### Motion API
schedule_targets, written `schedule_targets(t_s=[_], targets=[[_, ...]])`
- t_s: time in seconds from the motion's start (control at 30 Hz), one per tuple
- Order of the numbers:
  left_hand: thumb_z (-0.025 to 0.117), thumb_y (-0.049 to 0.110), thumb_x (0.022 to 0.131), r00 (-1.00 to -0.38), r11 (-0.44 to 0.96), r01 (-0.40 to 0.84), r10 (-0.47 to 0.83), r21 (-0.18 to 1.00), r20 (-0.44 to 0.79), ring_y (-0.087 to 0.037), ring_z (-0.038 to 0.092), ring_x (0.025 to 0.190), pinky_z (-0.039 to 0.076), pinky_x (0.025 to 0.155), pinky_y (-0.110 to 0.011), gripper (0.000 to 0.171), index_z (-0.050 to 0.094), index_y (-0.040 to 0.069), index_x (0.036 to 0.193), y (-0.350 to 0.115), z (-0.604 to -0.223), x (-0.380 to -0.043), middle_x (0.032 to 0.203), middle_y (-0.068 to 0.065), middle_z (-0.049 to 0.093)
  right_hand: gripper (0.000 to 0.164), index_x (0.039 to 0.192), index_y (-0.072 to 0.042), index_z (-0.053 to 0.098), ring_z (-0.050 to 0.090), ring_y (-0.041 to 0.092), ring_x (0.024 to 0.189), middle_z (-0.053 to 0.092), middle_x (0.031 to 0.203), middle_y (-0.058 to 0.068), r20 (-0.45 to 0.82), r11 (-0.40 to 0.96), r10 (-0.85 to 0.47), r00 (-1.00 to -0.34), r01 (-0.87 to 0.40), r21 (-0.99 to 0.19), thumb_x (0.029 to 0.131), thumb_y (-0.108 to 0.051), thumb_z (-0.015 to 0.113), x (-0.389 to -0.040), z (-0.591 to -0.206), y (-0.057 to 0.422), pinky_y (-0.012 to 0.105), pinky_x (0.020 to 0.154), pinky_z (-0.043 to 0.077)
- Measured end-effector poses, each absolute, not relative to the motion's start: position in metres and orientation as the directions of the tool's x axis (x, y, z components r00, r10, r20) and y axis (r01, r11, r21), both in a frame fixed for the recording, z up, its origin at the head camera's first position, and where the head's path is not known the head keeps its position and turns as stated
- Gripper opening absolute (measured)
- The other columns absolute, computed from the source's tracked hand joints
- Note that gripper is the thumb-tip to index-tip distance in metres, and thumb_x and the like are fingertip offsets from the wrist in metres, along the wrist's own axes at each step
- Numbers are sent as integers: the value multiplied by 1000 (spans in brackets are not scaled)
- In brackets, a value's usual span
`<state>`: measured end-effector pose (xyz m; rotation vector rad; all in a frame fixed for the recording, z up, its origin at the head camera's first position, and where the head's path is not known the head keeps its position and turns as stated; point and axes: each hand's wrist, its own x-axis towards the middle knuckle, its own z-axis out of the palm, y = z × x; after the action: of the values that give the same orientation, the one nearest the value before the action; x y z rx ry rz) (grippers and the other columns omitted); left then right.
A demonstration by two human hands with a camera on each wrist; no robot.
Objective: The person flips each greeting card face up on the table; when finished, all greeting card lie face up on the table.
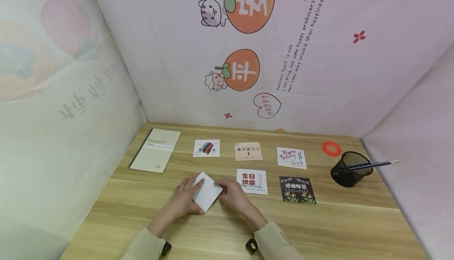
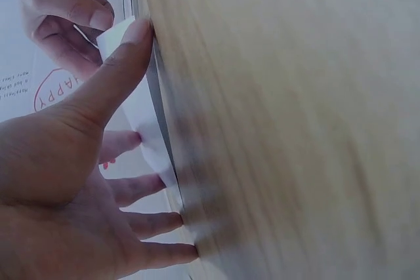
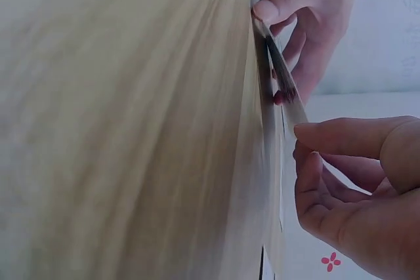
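A blank white card (image 1: 206,192) lies at a slant between the two hands near the front of the table. My left hand (image 1: 185,198) holds it along its left side, thumb at the near corner and fingers spread toward the far edge. At the right corner, my right hand (image 1: 235,197) pinches it between thumb and curled fingers. The left wrist view has the card (image 2: 134,106) just over the wood, with the left thumb along its near edge. Dark marks show on the card's underside (image 3: 283,70) in the right wrist view, where that side is tilted up.
Behind the hands lie several printed cards, among them a birthday card (image 1: 252,181) close to the right hand and a dark flowered card (image 1: 297,190). A notebook (image 1: 155,151) is at the back left. A red tape ring (image 1: 331,149) and a mesh pen cup (image 1: 343,175) stand at right.
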<state>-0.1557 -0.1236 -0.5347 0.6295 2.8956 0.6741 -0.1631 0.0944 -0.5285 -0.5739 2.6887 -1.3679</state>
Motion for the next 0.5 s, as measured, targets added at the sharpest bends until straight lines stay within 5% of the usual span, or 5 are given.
schedule_targets(t_s=[0.27, 0.5], targets=[[89, 29, 63, -896, 801, 403, 444, 443, 12, -56, 30, 130, 30, 97, -72, 96, 43, 6, 144, -122, -535, -158, 147, -24, 35, 30, 104, 4, 69, 64, 20, 82, 66, 101, 14, 199, 547, -370, -908, -386, -743, 76, 14, 65, -163, -530, 98, 23, 69, 54], [82, 8, 73, -916, 782, 384, 387, 491, 100, -46, 46, 122, 40, 101, -55, 65, 54, -6, 130, -124, -529, -158, 132, -29, 50, 25, 100, 3, 70, 65, 21, 83, 68, 101, 13, 283, 553, -366, -886, -452, -700, 77, 13, 67, -160, -525, 101, 22, 69, 54]])
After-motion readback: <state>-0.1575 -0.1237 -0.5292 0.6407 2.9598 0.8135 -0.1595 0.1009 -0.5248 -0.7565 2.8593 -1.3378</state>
